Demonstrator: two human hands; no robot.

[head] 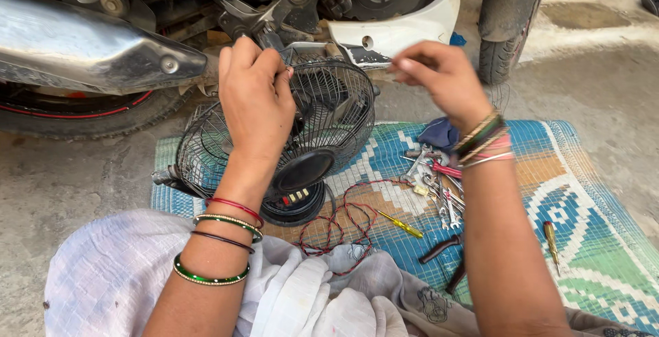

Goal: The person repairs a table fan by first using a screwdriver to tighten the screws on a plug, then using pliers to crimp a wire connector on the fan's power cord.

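Note:
A small black table fan [322,114] with a wire cage lies tilted on a woven mat [590,200], its round base [296,196] toward me. My left hand [252,100] grips the top of the fan's cage, fingers curled over the wires. My right hand [443,76] hovers to the right of the fan, fingertips pinched together; whether something small sits between them I cannot tell. Red and black wires [347,224] trail from the fan's base across the mat.
Wrenches and pliers [439,186] lie in a pile on the mat under my right wrist, with a yellow screwdriver [401,225], a second screwdriver [551,237] and a dark handled tool [439,248]. A motorbike [89,49] with a silver exhaust stands just behind the fan.

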